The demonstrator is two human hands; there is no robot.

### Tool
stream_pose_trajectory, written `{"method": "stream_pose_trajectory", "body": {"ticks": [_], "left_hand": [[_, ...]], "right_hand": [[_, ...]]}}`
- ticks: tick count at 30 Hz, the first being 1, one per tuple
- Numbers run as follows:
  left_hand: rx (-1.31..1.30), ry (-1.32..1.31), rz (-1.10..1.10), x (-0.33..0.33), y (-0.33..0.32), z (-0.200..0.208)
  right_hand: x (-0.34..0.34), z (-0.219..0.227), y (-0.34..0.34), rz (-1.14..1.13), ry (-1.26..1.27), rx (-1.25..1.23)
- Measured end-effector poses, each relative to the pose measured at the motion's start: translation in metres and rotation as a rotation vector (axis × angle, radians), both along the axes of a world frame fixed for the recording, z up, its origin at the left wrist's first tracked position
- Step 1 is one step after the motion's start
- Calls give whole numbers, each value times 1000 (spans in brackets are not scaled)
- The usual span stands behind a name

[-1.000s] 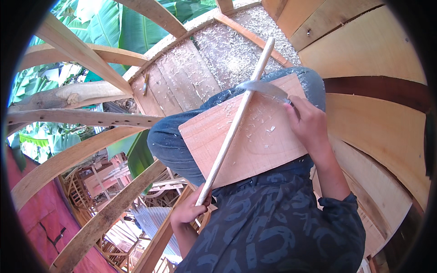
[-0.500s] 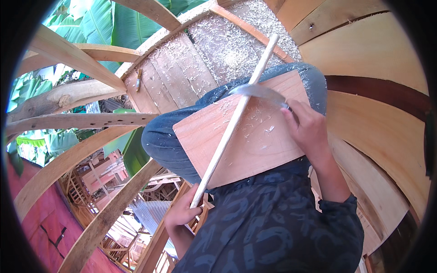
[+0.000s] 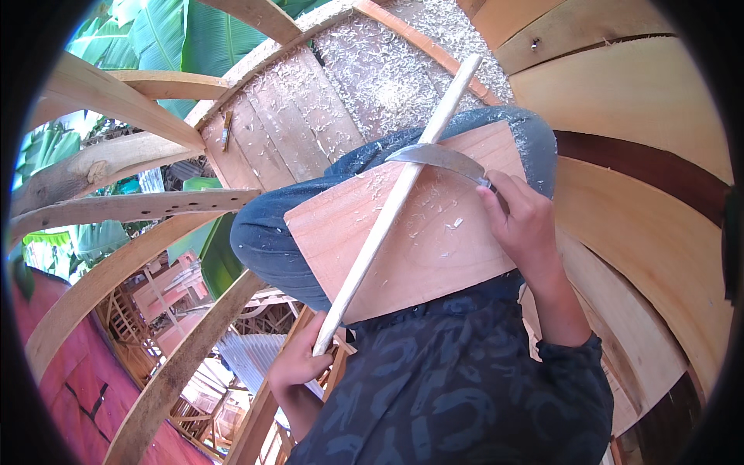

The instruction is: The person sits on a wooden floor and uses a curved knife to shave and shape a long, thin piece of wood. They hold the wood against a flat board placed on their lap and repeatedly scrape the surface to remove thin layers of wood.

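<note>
My left hand (image 3: pixel 297 358) is closed round the near end of a pale, whittled wooden stick (image 3: pixel 380 225). The stick slants away to the upper right across a flat wooden board (image 3: pixel 442 240) that rests on my lap. In my right hand (image 3: pixel 521 221) is the handle of a curved knife (image 3: pixel 446 160); most of that handle is hidden by my fingers. The metal blade lies across the upper part of the stick, its tip pointing left. A few thin shavings (image 3: pixel 457 223) are scattered on the board.
Wood shavings (image 3: pixel 399 97) thickly cover the plank floor (image 3: pixel 291 116) beyond my knees. An orange-brown wooden strip (image 3: pixel 422 46) and a small narrow object (image 3: pixel 226 130) lie there. Curved timbers (image 3: pixel 186 356) stand on the left, before banana leaves (image 3: pixel 159 39); a plank wall (image 3: pixel 597 85) rises on the right.
The stick has shifted slightly toward the lower left with my left hand. The knife stays across it, its blade turned a little and sharper to see. The whole view has tilted slightly.
</note>
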State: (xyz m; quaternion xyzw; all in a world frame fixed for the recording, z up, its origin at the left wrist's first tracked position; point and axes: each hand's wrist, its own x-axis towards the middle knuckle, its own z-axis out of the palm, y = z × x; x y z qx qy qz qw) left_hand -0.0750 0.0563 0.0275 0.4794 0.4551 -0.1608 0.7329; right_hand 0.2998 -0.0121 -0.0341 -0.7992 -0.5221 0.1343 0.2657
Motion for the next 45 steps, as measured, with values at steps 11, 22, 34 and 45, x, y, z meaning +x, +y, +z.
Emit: {"method": "stream_pose_trajectory", "body": {"ticks": [11, 22, 34, 45], "left_hand": [[-2, 60, 5, -10, 1, 2], [-13, 103, -23, 0, 10, 8], [-53, 68, -20, -31, 4, -5], [-39, 31, -40, -26, 12, -1]], "right_hand": [[42, 4, 0, -306, -2, 8], [0, 1, 4, 20, 17, 1], [36, 0, -2, -311, 12, 5], [-6, 4, -4, 33, 36, -13]]}}
